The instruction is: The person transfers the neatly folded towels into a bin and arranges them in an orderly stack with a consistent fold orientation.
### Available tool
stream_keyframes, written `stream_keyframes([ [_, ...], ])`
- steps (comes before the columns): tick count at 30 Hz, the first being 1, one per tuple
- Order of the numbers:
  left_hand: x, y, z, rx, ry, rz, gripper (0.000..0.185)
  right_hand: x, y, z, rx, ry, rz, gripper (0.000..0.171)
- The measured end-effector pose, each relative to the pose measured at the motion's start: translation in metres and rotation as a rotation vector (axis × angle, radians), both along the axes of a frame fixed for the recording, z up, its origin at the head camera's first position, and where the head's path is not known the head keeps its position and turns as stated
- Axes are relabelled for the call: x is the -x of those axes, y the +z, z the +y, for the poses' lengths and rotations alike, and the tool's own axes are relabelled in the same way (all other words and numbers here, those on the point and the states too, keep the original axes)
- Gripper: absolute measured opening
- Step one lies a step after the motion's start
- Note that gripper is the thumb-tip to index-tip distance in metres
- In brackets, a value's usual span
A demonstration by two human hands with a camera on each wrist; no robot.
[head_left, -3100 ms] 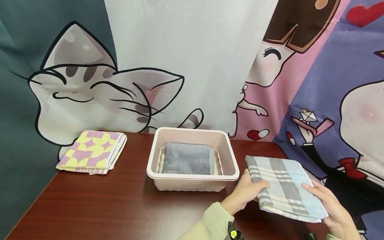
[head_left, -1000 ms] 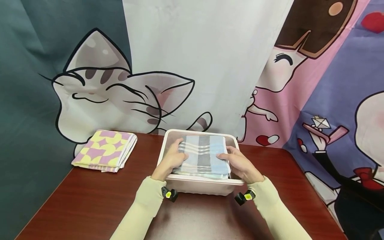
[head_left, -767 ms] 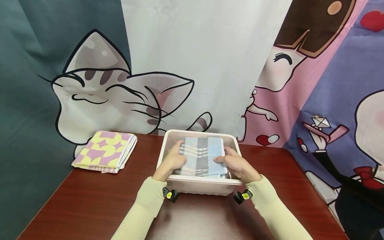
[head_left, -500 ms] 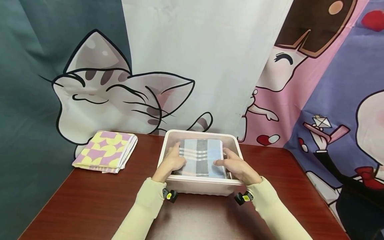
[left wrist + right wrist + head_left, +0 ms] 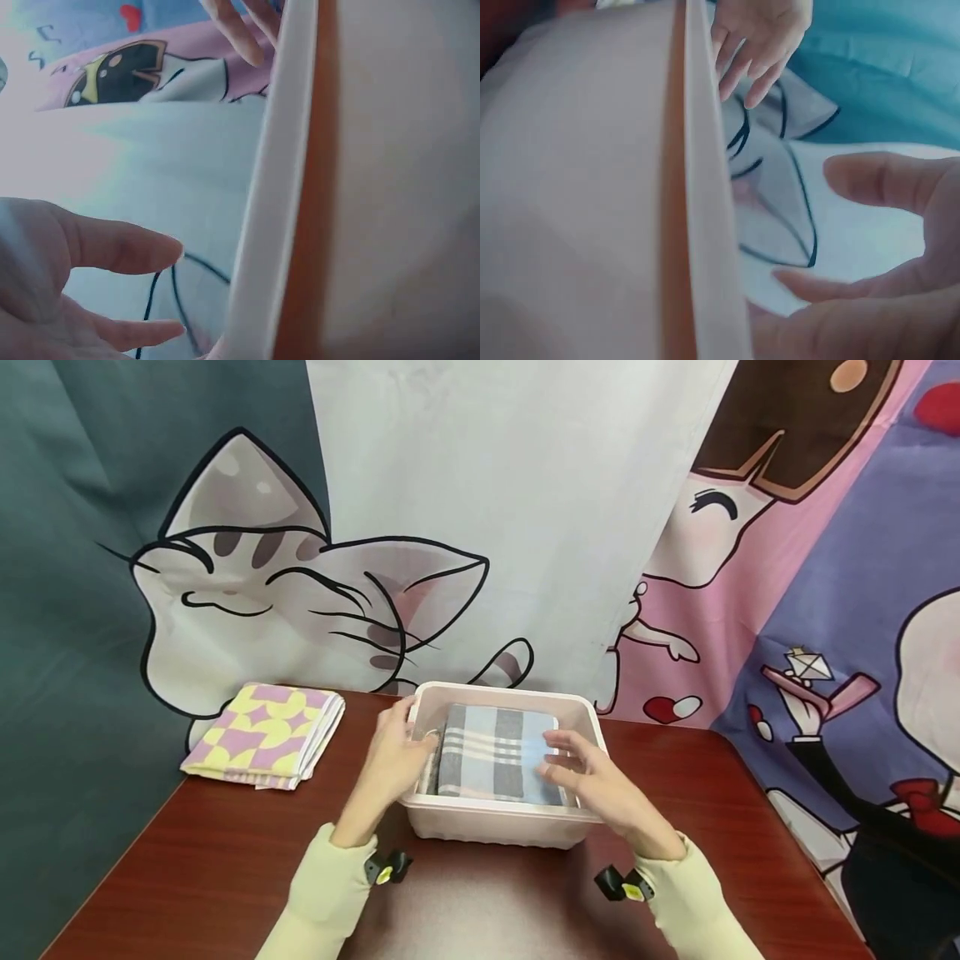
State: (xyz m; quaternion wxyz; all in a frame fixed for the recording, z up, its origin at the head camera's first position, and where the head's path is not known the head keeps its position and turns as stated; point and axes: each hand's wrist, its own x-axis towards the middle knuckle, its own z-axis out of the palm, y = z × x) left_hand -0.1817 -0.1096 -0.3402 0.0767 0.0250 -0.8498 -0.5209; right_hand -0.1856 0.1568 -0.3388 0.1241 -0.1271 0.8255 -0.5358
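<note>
Cartoon-printed backdrop fills the top of the frame, and just below centre there's the plaid towel, lying folded inside the pale bin! Left grip at the bin's left rim, thumb and fingers apart; right grip over the towel's right end, thumb and fingers apart too, and whether those fingertips touch it, I can't tell. Bin stands on a reddish-brown surface, glossy at lower centre. Out at middle left, a folded yellow-and-purple cloth lies just in front of the printed cat.

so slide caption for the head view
Folded blue-grey plaid cloth in a pale rectangular plastic tub, bare fingers at both sides
</note>
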Motion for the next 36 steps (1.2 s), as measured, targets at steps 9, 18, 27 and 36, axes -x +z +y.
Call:
stream_keyframes([
  [9,-0.015,-0.019,-0.062,-0.104,0.096,0.055,0.053,-0.030,-0.006,-0.049,0.290,0.203,-0.051,0.041],
  [18,-0.019,-0.046,-0.130,0.031,0.231,-0.044,0.053,-0.054,-0.026,-0.113,0.343,0.541,-0.054,0.038],
  [27,-0.013,-0.070,-0.204,0.205,0.369,-0.176,0.061,-0.050,-0.067,-0.185,0.274,0.552,-0.176,0.041],
  [36,0.001,-0.088,-0.246,0.291,0.333,-0.308,0.082,-0.038,-0.097,-0.241,0.368,0.318,-0.314,0.035],
])
